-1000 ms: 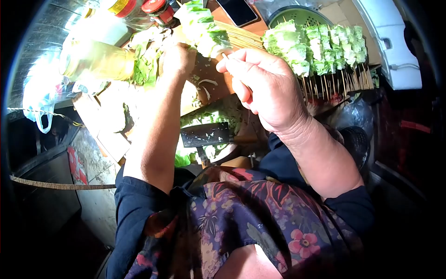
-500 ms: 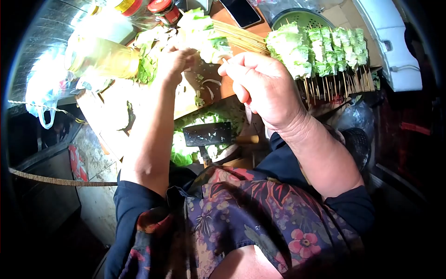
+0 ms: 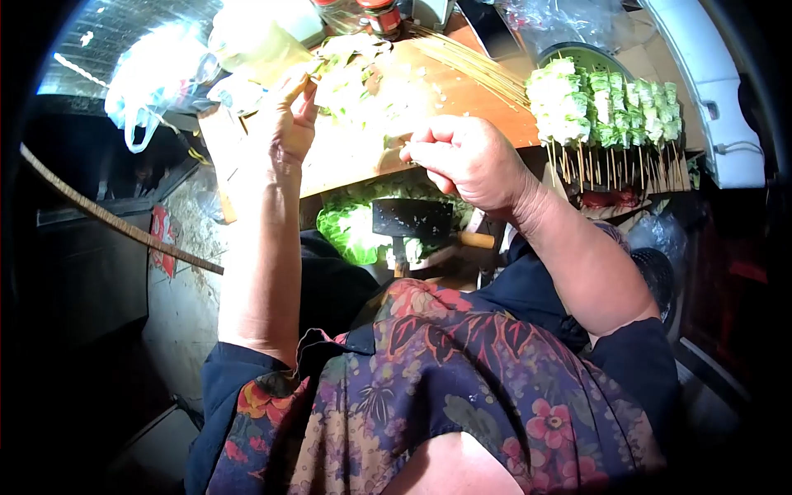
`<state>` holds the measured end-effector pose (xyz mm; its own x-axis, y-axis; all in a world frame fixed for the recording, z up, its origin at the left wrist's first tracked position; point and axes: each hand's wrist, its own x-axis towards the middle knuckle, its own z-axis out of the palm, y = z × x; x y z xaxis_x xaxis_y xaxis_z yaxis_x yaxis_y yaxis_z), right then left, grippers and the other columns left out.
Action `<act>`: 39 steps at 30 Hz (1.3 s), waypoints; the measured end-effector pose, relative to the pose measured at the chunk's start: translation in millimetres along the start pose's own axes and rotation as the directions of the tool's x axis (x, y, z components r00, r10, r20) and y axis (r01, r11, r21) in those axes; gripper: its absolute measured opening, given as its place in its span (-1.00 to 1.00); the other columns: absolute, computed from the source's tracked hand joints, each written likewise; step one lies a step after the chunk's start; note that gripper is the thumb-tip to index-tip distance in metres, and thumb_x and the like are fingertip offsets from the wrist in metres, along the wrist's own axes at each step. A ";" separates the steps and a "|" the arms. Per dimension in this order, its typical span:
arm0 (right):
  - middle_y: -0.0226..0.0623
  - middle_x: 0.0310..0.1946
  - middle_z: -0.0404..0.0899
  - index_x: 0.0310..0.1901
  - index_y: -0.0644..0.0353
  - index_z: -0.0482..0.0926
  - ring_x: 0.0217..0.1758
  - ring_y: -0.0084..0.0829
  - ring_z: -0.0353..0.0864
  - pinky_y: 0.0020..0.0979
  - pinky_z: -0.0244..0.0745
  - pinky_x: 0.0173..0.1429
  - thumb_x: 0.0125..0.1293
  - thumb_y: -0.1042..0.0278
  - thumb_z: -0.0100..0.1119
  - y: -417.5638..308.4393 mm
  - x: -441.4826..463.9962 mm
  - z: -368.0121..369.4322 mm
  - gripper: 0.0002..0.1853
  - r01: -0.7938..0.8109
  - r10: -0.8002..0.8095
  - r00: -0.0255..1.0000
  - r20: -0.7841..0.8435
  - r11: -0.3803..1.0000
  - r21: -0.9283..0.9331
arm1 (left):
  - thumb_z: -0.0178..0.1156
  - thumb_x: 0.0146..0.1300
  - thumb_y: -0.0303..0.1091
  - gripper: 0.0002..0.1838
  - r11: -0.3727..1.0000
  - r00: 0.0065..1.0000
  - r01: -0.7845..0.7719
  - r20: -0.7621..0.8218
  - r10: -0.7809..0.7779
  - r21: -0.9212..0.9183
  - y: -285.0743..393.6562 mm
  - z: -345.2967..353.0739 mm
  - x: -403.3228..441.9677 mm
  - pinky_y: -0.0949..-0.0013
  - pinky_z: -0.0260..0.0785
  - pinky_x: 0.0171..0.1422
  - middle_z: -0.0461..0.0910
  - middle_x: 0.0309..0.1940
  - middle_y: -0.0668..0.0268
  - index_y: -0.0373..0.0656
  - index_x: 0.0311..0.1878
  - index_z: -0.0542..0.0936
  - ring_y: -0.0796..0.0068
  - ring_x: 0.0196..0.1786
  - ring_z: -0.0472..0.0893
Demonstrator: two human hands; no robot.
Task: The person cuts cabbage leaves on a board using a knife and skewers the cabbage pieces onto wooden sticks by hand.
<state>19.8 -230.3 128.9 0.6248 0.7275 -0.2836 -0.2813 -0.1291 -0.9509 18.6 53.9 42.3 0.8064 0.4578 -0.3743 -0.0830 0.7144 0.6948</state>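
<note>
My left hand (image 3: 290, 124) is raised over the left part of the wooden board (image 3: 338, 169), its thumb and fingers pinched together. A tiny dark bit shows at the fingertips, too small to name. My right hand (image 3: 470, 161) is closed over the board's front edge, thumb pressed to the index finger. Whatever is in that pinch is hidden or lost in glare. Shredded lettuce (image 3: 355, 62) lies beyond my left hand. Thin bamboo skewers (image 3: 474, 62) lie beyond my right hand, and several lettuce skewers (image 3: 606, 103) are lined up to its right.
Below the board, a cleaver (image 3: 412, 217) with a wooden handle rests over lettuce leaves (image 3: 346, 231). Jars (image 3: 379, 16) and a phone (image 3: 491, 25) stand or lie at the back. A green colander (image 3: 582, 56) is behind the lettuce skewers. A white foam box (image 3: 714, 107) borders the right.
The view has shifted, so the scene sits further right and lower. My left hand has moved left, away from my right hand. The large lettuce piece between them no longer shows there.
</note>
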 end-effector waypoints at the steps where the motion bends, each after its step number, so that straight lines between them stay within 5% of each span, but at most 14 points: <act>1: -0.55 -0.64 0.40 -0.25 0.31 0.58 -0.61 -0.77 0.33 -0.68 0.22 -0.50 0.35 0.37 0.07 1.5 0.1 1.6 -0.82 0.001 -0.001 1.000 0.013 1.000 -0.020 | 0.32 0.13 -0.54 -0.68 0.995 0.995 -0.066 -0.070 0.071 0.073 8.8 18.7 -26.3 0.51 0.51 -0.16 0.62 -0.17 0.22 -0.22 -0.03 0.51 0.45 -0.13 0.63; 4: -0.50 -0.65 0.43 -0.33 0.28 0.55 -0.62 -0.72 0.37 -0.62 0.27 -0.50 0.30 0.37 0.08 3.4 -2.0 9.7 -0.85 0.025 -0.023 0.999 0.039 0.999 -0.043 | 0.30 0.13 -0.56 -0.61 0.968 0.971 -0.151 -0.155 0.183 0.201 21.7 33.1 -60.1 0.47 0.44 -0.09 0.59 -0.07 0.20 -0.18 0.03 0.46 0.41 -0.09 0.61; 10: -0.49 -0.70 0.41 -0.43 0.26 0.52 -0.64 -0.69 0.38 -0.55 0.31 -0.50 0.24 0.38 0.13 8.1 -6.5 22.9 -0.84 0.042 -0.040 0.999 0.034 0.998 -0.057 | 0.22 0.21 -0.50 -0.69 0.881 0.942 -0.336 0.138 0.307 0.333 27.7 12.2 -69.4 0.58 0.39 -0.12 0.62 -0.09 0.26 -0.19 0.04 0.52 0.49 -0.05 0.61; 11: -0.50 -0.72 0.40 -0.44 0.26 0.52 -0.65 -0.69 0.36 -0.55 0.30 -0.50 0.24 0.39 0.14 9.9 -7.4 24.6 -0.84 0.052 -0.050 0.998 0.027 0.996 -0.071 | 0.21 0.20 -0.56 -0.68 0.926 0.959 -0.272 0.155 0.238 0.263 31.1 9.5 -70.6 0.41 0.47 0.05 0.61 -0.12 0.14 -0.27 0.03 0.45 0.34 -0.03 0.63; 14: -0.54 -0.63 0.41 -0.28 0.33 0.54 -0.63 -0.77 0.31 -0.67 0.22 -0.50 0.35 0.40 0.07 15.6 -10.2 27.9 -0.84 0.069 -0.063 0.996 0.056 0.990 -0.120 | 0.20 0.22 -0.54 -0.72 0.948 0.977 -0.213 0.055 0.206 0.235 26.9 13.5 -79.9 0.43 0.47 -0.02 0.62 -0.15 0.16 -0.26 0.01 0.49 0.37 -0.04 0.62; 19: -0.53 -0.58 0.42 -0.27 0.34 0.55 -0.62 -0.77 0.31 -0.67 0.23 -0.49 0.35 0.40 0.07 18.3 -3.1 30.4 -0.84 0.039 -0.038 0.999 0.014 0.994 -0.103 | 0.24 0.22 -0.48 -0.84 0.946 0.976 -0.194 0.143 0.161 0.260 11.4 7.8 -78.0 0.48 0.44 -0.06 0.62 -0.19 0.31 -0.19 -0.12 0.58 0.54 -0.15 0.59; 25: -0.52 -0.74 0.38 -0.44 0.26 0.52 -0.66 -0.72 0.35 -0.56 0.27 -0.52 0.27 0.41 0.11 17.5 10.9 23.8 -0.84 0.029 -0.030 1.000 -0.010 0.998 -0.061 | 0.26 0.22 -0.45 -0.76 0.922 0.976 -0.219 0.088 0.201 0.319 10.0 13.6 -68.2 0.50 0.40 0.04 0.59 -0.13 0.32 -0.19 -0.04 0.56 0.56 -0.10 0.55; 27: -0.53 -0.58 0.43 -0.24 0.31 0.53 -0.59 -0.76 0.36 -0.67 0.26 -0.50 0.36 0.38 0.07 20.4 12.0 18.5 -0.85 -0.049 0.059 0.996 0.066 0.988 -0.146 | 0.26 0.22 -0.45 -0.73 0.915 0.971 -0.238 0.101 0.216 0.326 8.4 15.3 -67.2 0.50 0.39 0.07 0.58 -0.11 0.30 -0.20 -0.01 0.55 0.55 -0.09 0.55; 32: -0.49 -0.55 0.49 -0.22 0.21 0.53 -0.55 -0.75 0.43 -0.65 0.35 -0.47 0.35 0.38 0.09 32.6 6.3 10.2 -0.90 -0.128 0.138 0.989 0.045 0.978 -0.166 | 0.16 0.27 -0.47 -0.66 0.767 0.922 -0.383 0.259 0.287 0.515 8.1 23.7 -74.9 0.45 0.33 0.14 0.51 -0.01 0.27 -0.19 0.12 0.50 0.52 -0.01 0.49; 34: -0.47 -0.53 0.51 -0.22 0.22 0.53 -0.53 -0.73 0.46 -0.64 0.40 -0.42 0.34 0.39 0.09 40.4 4.3 4.2 -0.90 -0.021 0.020 1.000 -0.006 0.982 -0.188 | 0.12 0.27 -0.43 -0.59 0.736 0.913 -0.398 0.312 0.262 0.547 8.1 20.5 -74.5 0.39 0.30 0.21 0.51 0.04 0.22 -0.20 0.20 0.44 0.47 0.02 0.50; 39: -0.43 -0.53 0.54 -0.20 0.28 0.53 -0.55 -0.68 0.48 -0.60 0.43 -0.43 0.35 0.37 0.09 44.6 -2.0 -18.1 -0.85 -0.049 -0.004 0.985 -0.171 0.951 -0.306 | 0.12 0.22 -0.50 -0.51 0.583 0.921 -0.389 0.313 0.232 0.713 5.7 13.2 -69.3 0.44 0.34 0.13 0.52 0.02 0.20 -0.17 0.25 0.38 0.47 0.00 0.50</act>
<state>19.2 -249.7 84.9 0.7415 0.6018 -0.2965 -0.0749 -0.3650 -0.9280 -30.0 19.3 80.3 0.9066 0.4219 0.0087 0.0551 -0.1387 0.9888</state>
